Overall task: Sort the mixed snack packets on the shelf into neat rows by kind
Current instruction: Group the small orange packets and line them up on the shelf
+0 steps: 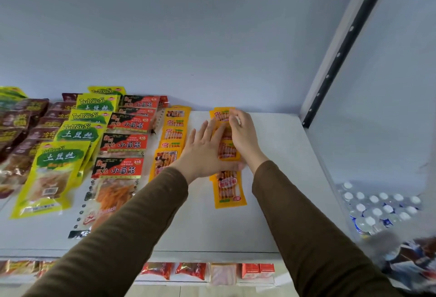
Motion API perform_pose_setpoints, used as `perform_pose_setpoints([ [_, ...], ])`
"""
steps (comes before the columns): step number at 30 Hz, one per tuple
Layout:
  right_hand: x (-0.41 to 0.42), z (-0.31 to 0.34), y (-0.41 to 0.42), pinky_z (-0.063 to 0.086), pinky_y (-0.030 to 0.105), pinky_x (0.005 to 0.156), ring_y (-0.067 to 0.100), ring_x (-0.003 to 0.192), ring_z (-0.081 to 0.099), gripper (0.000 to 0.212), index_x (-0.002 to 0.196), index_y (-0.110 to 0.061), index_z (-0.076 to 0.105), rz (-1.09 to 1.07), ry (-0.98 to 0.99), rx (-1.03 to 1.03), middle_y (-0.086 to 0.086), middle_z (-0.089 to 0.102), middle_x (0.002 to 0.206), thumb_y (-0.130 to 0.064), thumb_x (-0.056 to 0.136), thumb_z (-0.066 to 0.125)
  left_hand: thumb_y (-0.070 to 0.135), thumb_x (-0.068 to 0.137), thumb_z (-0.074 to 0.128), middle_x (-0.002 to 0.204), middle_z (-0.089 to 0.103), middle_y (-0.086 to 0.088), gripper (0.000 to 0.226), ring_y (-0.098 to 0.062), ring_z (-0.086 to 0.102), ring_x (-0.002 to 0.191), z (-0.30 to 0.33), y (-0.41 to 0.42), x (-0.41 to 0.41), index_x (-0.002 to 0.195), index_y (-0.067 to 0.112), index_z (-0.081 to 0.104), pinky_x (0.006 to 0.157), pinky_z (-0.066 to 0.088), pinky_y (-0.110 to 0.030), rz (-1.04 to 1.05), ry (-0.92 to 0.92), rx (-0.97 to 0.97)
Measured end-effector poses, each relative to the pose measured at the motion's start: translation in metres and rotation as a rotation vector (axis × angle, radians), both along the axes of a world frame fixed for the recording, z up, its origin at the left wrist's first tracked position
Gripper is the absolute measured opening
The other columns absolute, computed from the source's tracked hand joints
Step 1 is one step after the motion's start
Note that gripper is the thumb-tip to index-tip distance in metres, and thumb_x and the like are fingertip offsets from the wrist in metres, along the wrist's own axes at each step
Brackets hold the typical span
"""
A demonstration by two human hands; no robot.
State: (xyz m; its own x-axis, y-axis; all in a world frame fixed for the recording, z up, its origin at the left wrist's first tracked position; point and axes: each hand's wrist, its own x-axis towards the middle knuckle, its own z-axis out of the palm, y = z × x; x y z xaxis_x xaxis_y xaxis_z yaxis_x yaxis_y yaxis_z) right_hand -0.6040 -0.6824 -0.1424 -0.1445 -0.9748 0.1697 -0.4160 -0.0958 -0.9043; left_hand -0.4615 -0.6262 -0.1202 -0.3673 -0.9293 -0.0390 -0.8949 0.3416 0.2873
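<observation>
On the white shelf (278,178) lie rows of snack packets. A right-hand row of orange packets (228,190) runs from the back wall toward me. My left hand (203,152) lies flat with straight fingers on the left side of this row. My right hand (243,134) reaches over the row's far part, fingers bent down on the rearmost orange packet (221,113). A second orange row (173,131) lies just left of my left hand. Further left are red-and-black packets (122,145), yellow-green packets (63,155) and brown packets (21,129).
The shelf's right side is bounded by a white panel with a black slotted rail (339,53). Beyond it stand several capped water bottles (377,209). A lower shelf with red packets (191,270) shows beneath the front edge.
</observation>
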Motion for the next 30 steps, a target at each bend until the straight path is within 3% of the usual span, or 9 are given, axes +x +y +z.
perform_pose_setpoints([
  [3, 0.003, 0.017, -0.008, 0.026, 0.036, 0.122, 0.021, 0.148, 0.034, 0.040, 0.143, -0.016, 0.056, 0.084, 0.090, 0.010, 0.006, 0.044, 0.157, -0.030, 0.110, 0.040, 0.096, 0.074, 0.045, 0.172, -0.017, -0.004, 0.124, -0.024, -0.015, 0.159, 0.000, -0.017, -0.001, 0.164, 0.031, -0.010, 0.128, -0.004, -0.052, 0.027, -0.001, 0.040],
  [5, 0.001, 0.028, -0.008, 0.014, 0.035, 0.125, 0.023, 0.153, 0.024, 0.043, 0.146, -0.008, 0.052, 0.208, 0.281, 0.064, 0.009, 0.040, 0.161, -0.027, 0.113, 0.031, 0.096, 0.073, 0.046, 0.173, -0.011, -0.004, 0.125, -0.023, -0.010, 0.160, -0.002, -0.023, 0.001, 0.164, 0.032, -0.010, 0.129, -0.003, -0.051, 0.013, 0.004, 0.066],
  [8, -0.001, 0.028, -0.007, 0.019, 0.037, 0.116, 0.027, 0.145, 0.033, 0.051, 0.140, -0.003, 0.056, 0.214, 0.373, 0.048, 0.013, 0.052, 0.150, -0.029, 0.112, 0.021, 0.096, 0.073, 0.045, 0.174, -0.004, -0.001, 0.122, -0.023, -0.006, 0.160, -0.004, -0.019, 0.005, 0.164, 0.033, -0.005, 0.128, -0.003, -0.053, -0.018, -0.002, 0.059],
  [10, -0.003, 0.023, -0.005, 0.027, 0.038, 0.111, 0.025, 0.132, 0.041, 0.051, 0.134, -0.007, 0.061, 0.169, 0.300, 0.017, 0.010, 0.058, 0.138, -0.031, 0.112, 0.022, 0.096, 0.075, 0.043, 0.174, -0.005, 0.000, 0.118, -0.023, -0.007, 0.160, -0.005, -0.011, 0.007, 0.164, 0.034, -0.001, 0.128, -0.003, -0.053, -0.025, -0.013, 0.032],
  [12, -0.006, 0.014, -0.004, 0.029, 0.031, 0.105, 0.015, 0.117, 0.041, 0.050, 0.125, -0.015, 0.069, 0.126, 0.180, 0.027, 0.003, 0.059, 0.126, -0.031, 0.113, 0.023, 0.095, 0.076, 0.042, 0.174, -0.006, 0.000, 0.117, -0.023, -0.008, 0.160, -0.006, -0.003, 0.009, 0.165, 0.031, 0.001, 0.128, -0.004, -0.053, -0.024, -0.022, 0.018],
  [16, -0.006, 0.005, -0.004, 0.040, 0.041, 0.106, 0.019, 0.117, 0.052, 0.063, 0.113, -0.028, 0.075, 0.064, 0.108, 0.035, -0.005, 0.066, 0.120, -0.055, 0.108, 0.018, 0.093, 0.079, 0.039, 0.174, -0.003, 0.003, 0.116, -0.022, -0.006, 0.160, -0.005, 0.006, 0.007, 0.165, 0.028, -0.001, 0.128, -0.004, -0.053, -0.035, -0.026, 0.048],
  [19, -0.004, 0.005, -0.006, 0.043, 0.047, 0.105, 0.022, 0.115, 0.054, 0.062, 0.114, -0.023, 0.070, 0.028, 0.138, 0.053, 0.000, 0.067, 0.118, -0.054, 0.108, 0.018, 0.094, 0.079, 0.035, 0.174, -0.006, 0.002, 0.115, -0.023, -0.009, 0.160, -0.003, 0.008, 0.008, 0.165, 0.029, -0.005, 0.128, -0.005, -0.053, -0.037, -0.041, 0.058],
  [25, -0.006, 0.010, -0.005, 0.045, 0.046, 0.111, 0.016, 0.125, 0.059, 0.051, 0.134, -0.021, 0.065, 0.037, -0.109, 0.090, 0.000, 0.065, 0.135, -0.050, 0.107, 0.031, 0.092, 0.082, 0.033, 0.172, -0.019, -0.003, 0.109, -0.025, -0.021, 0.157, 0.003, 0.021, -0.009, 0.165, 0.033, -0.006, 0.128, -0.005, -0.053, -0.052, -0.031, 0.062],
  [30, 0.010, 0.015, 0.001, 0.052, 0.049, 0.097, 0.025, 0.101, 0.068, 0.051, 0.113, -0.009, 0.070, 0.076, -0.102, 0.176, 0.010, 0.073, 0.108, -0.047, 0.109, 0.034, 0.087, 0.084, 0.041, 0.174, -0.007, -0.003, 0.107, -0.023, -0.010, 0.159, 0.002, 0.016, -0.008, 0.165, 0.032, 0.000, 0.129, -0.004, -0.051, -0.070, -0.071, 0.071],
])
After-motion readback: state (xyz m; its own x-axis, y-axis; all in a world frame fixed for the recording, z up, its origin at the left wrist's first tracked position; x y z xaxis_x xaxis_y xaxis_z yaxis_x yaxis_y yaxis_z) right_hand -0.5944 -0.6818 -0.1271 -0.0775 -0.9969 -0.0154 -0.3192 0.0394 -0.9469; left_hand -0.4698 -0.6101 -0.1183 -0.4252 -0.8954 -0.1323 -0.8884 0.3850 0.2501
